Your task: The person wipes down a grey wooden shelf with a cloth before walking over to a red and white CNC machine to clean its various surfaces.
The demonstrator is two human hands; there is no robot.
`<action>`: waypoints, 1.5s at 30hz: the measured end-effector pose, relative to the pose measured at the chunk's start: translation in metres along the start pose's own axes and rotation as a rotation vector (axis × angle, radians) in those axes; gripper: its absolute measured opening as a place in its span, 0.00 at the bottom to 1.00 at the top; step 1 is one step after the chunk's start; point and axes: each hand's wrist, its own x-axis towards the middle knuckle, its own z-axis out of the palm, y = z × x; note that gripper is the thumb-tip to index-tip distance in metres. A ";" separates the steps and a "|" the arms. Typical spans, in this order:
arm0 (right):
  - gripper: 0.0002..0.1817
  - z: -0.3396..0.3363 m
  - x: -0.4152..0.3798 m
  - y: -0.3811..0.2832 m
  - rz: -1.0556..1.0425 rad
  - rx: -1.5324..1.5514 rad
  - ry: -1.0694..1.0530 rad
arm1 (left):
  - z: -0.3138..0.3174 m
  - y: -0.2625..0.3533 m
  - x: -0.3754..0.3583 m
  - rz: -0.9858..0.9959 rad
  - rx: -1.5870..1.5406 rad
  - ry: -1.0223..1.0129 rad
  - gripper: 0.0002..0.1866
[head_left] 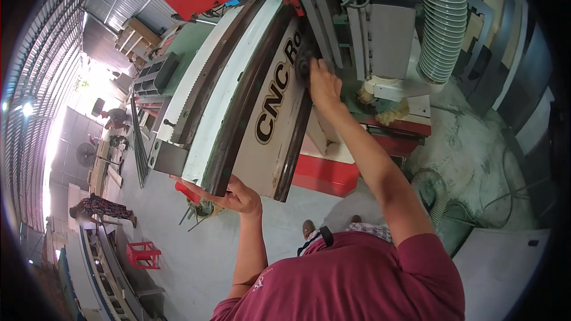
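Observation:
A long machine beam (pixel 242 157) with "CNC Ro" lettering on its pale side runs up and away from me. My left hand (pixel 238 196) is at the beam's near end, its fingers reaching under the lower edge; whether they grip it I cannot tell. Farther along, my right hand (pixel 325 86) is closed at the beam's side by the last letters. A dark, blurred object (pixel 304 65) is at its fingers, too unclear to name. A toothed rack (pixel 202 62) lies along the top of the beam.
A ribbed hose (pixel 441 24) and a grey machine housing (pixel 389 41) stand at the right. Brush bristles (pixel 392 112) hang below the housing. A red stool (pixel 143 255) is on the floor at the left. Two people are farther off at the left, one bending (pixel 102 207).

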 end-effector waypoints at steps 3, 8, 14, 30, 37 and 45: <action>0.12 -0.016 -0.025 -0.011 -0.038 0.047 -0.028 | -0.002 -0.005 0.000 0.025 0.072 -0.008 0.31; 0.13 -0.043 -0.087 -0.041 -0.087 0.196 -0.108 | 0.001 0.003 0.001 0.022 0.082 0.021 0.32; 0.18 -0.075 -0.165 -0.071 -0.129 0.455 -0.357 | -0.002 -0.003 0.002 0.050 0.080 -0.017 0.35; 0.25 -0.070 -0.074 -0.028 0.141 0.983 -0.201 | -0.016 -0.003 0.005 0.022 0.008 -0.146 0.39; 0.31 -0.087 -0.130 -0.073 -0.104 0.852 -0.449 | -0.012 -0.002 0.007 0.046 -0.032 -0.127 0.39; 0.26 -0.089 -0.061 -0.031 0.044 0.993 -0.254 | -0.012 -0.007 0.005 0.074 -0.040 -0.117 0.37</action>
